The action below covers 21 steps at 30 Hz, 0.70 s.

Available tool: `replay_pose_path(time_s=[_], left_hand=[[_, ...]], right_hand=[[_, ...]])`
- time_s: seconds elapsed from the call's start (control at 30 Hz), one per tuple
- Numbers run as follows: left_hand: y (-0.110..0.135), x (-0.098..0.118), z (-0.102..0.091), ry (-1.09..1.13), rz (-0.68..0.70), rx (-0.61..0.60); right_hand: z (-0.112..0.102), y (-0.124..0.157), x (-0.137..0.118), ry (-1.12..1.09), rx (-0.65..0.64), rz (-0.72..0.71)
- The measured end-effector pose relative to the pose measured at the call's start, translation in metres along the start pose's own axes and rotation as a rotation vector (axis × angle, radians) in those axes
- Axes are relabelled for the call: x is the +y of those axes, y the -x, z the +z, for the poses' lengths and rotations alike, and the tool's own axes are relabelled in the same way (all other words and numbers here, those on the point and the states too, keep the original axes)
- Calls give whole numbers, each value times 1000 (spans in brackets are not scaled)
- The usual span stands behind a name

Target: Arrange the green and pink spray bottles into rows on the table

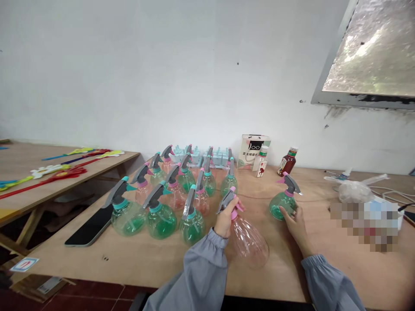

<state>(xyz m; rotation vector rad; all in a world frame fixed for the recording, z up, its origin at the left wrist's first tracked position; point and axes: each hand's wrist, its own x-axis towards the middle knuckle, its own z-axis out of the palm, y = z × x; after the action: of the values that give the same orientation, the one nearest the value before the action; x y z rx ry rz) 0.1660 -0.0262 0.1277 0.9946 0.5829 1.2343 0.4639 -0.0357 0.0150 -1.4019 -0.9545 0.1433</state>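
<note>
My left hand point(224, 219) is closed round the neck of a clear pink spray bottle point(249, 242), just under its grey and pink trigger head; the bottle lies tilted toward me on the wooden table point(327, 276). My right hand point(293, 220) rests its fingers against the base of a green spray bottle point(282, 202) that stands upright with a grey and pink trigger. To the left, several green and pink spray bottles point(160, 218) stand in rows.
A dark phone point(89, 229) lies at the table's left edge. At the back stand a white carton point(253, 151), a small white bottle point(261, 161) and a brown bottle point(287, 161). A plastic bag point(355, 190) and cables lie at right. Coloured swatters point(58, 172) lie on a second table.
</note>
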Motion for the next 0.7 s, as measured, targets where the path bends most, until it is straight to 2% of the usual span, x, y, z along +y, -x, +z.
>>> replay_pose_path(time_s=[0.07,0.2,0.33,0.4,0.5,0.63,0.7], left_hand=[[1,0,1,-1,14,22],[3,0,3,-60,89,-59],[3,-2,3,25,14,113],[3,-3,2,15,70,100],[1,-5,-1,-57,209,-8],[0,-10,-3,-49,313,108],[0,-13,-5,-89,346,85]], right_hand=[[0,2,2,3,8,-7],[1,4,7,-26,-8,-18],[1,5,8,-20,-9,-14],[0,5,7,-14,-9,-7],[0,6,2,-11,-12,15],[1,7,-4,-24,-12,55],[1,8,-6,-23,-8,66]])
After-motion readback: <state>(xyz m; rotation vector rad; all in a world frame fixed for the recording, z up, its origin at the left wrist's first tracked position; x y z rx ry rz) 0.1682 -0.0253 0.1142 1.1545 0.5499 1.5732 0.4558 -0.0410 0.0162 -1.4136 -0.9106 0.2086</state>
